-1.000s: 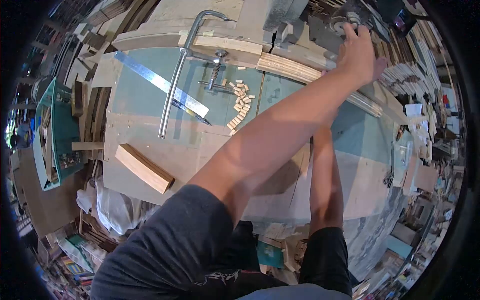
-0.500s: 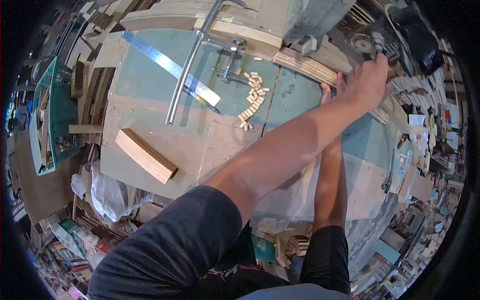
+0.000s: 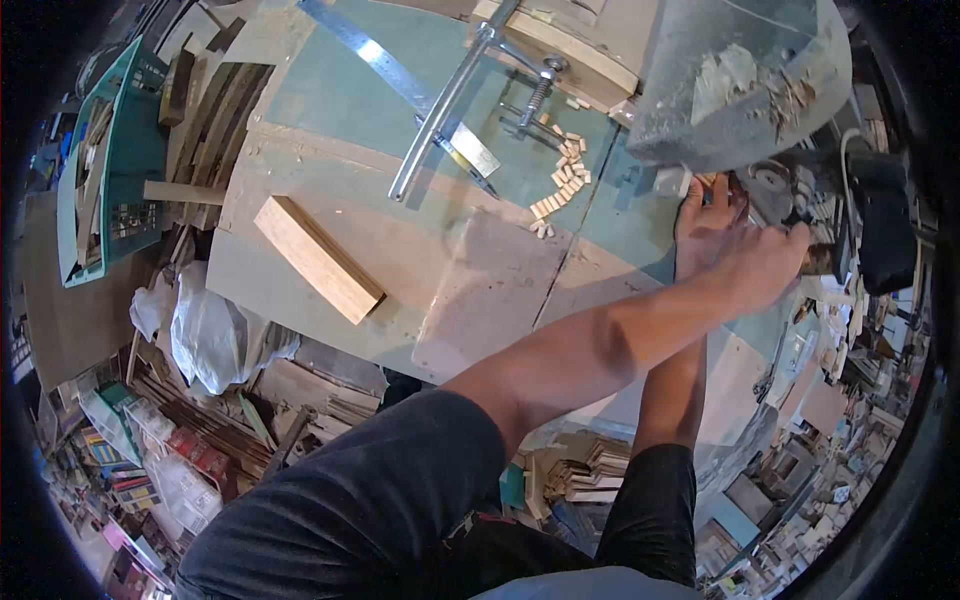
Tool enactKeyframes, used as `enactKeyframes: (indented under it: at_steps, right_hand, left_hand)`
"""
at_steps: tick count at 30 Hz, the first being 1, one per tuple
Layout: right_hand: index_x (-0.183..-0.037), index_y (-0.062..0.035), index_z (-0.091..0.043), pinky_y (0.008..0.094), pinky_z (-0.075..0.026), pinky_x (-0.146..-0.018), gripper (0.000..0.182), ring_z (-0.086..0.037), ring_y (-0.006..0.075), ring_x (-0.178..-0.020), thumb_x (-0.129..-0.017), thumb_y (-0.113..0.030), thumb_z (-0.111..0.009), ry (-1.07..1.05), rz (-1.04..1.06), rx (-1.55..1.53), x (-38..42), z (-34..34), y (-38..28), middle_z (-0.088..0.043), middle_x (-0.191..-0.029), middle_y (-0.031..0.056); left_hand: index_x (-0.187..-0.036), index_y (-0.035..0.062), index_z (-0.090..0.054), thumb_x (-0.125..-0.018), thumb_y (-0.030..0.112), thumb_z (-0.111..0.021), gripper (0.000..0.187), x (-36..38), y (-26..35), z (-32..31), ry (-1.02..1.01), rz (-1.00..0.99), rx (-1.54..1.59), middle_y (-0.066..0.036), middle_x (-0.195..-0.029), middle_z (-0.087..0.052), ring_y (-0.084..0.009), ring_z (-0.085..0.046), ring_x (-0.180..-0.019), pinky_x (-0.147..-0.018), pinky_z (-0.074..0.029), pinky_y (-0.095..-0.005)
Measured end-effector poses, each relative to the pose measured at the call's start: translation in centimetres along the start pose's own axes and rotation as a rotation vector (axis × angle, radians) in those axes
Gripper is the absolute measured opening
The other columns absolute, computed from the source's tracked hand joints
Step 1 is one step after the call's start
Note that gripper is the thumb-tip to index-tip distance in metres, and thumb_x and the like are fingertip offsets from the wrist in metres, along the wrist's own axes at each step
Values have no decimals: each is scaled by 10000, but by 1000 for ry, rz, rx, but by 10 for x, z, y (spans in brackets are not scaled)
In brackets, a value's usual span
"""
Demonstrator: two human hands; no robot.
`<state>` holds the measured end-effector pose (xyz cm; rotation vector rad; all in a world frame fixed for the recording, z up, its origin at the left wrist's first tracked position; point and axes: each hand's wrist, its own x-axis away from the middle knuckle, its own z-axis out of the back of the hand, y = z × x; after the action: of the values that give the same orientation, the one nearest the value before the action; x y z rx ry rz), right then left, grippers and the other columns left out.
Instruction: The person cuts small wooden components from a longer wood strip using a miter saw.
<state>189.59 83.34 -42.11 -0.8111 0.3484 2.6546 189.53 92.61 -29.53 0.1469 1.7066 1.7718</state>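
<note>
My left hand [image 3: 762, 266] reaches across to the right and is closed on the handle of a mitre saw [image 3: 850, 215]. The saw's clear blade guard [image 3: 740, 90] hangs over the bench just above my hands. Partly under my left forearm, my right hand [image 3: 703, 222] presses down on a bundle of thin wood strips at the saw's base. Most of the strips are hidden by the guard and my hands. A scatter of small cut wood pieces [image 3: 562, 180] lies on the green bench top [image 3: 330, 110] to the left of my right hand.
A long steel bar clamp [image 3: 450, 100] grips a board at the back, crossing a steel ruler [image 3: 395, 70]. A wooden block [image 3: 318, 260] lies at the bench's near left. A green crate [image 3: 110, 160] and a white bag [image 3: 215, 330] sit off the left edge. Clutter fills the right.
My view has swung down and right, bringing the saw guard into sight. My left hand moved from the far strips down onto the saw handle, and my right hand came into view on the strips.
</note>
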Motion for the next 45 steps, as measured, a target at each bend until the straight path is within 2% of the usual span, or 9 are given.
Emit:
enactKeyframes:
  at_steps: [2,3,7,24,25,30,33,40,45]
  right_hand:
    - [-1208,-53,-695,533,-457,-955,488,-595,463,-1081,-953,-461,-611,-114,-188,-387,1,-17,6,-689,-1106,240]
    - [-1128,-21,-704,533,-475,-927,417,-618,484,-1040,-925,-383,-662,126,81,-148,0,-17,11,-705,-1053,247]
    - [-1061,5,-712,522,-441,-994,394,-582,440,-1133,-889,-345,-652,-4,-97,-504,26,-69,40,-692,-1075,257]
    - [-1231,-30,-646,525,-367,-1084,437,-522,410,-1248,-923,-338,-616,-49,266,209,25,-54,51,-610,-1288,232]
    - [-1352,-62,-601,536,-327,-1123,495,-507,402,-1282,-945,-345,-607,-181,19,21,12,-31,30,-570,-1406,185]
    - [-1363,-70,-599,541,-341,-1118,521,-501,421,-1281,-971,-414,-584,-79,-13,-51,-9,16,-9,-584,-1381,204]
    - [-1359,-78,-606,529,-337,-1124,523,-497,424,-1285,-978,-435,-575,31,22,-120,-1,-21,9,-579,-1391,194]
    - [-1407,-138,-587,476,-289,-1165,514,-429,379,-1351,-955,-378,-637,-4,-97,-234,4,-14,13,-540,-1417,146]
    - [-1400,-159,-579,530,-374,-1122,555,-414,421,-1344,-883,-273,-745,10,-137,-269,4,-5,1,-514,-1408,127]
  left_hand:
    - [-960,-14,-541,-847,76,-603,157,9,-2,-9,-10,2,58,-288,-750,-671,-477,-698,-750,-677,-555,-573]
    - [-959,-12,-538,-847,81,-597,156,14,-1,-10,17,-23,62,-282,-740,-669,-470,-699,-740,-663,-556,-574]
    - [-956,-9,-526,-841,93,-594,168,36,4,-14,27,-53,25,-239,-690,-663,-456,-691,-657,-603,-564,-552]
    - [-981,-18,-515,-849,96,-600,195,29,4,-7,-143,0,90,-277,-772,-677,-494,-687,-776,-704,-550,-589]
    - [-985,-21,-519,-849,88,-598,191,22,2,-6,-93,-4,81,-282,-774,-676,-496,-686,-780,-710,-549,-588]
    - [-1002,-30,-532,-848,64,-596,192,-22,-6,0,-30,-2,11,-294,-787,-676,-499,-686,-786,-730,-547,-585]
    - [-1017,-33,-536,-843,62,-603,209,-43,-8,2,-6,60,-26,-289,-792,-678,-503,-685,-809,-756,-538,-589]
    - [-1136,-63,-566,-804,175,-671,422,-20,-51,31,-32,-44,-469,-288,-1245,-620,-383,-656,-1109,-812,-548,-505]
    - [-1298,-36,-507,-866,265,-683,554,18,-68,112,-160,272,-778,-299,-1389,-466,-429,-637,-1054,-852,-560,-490]
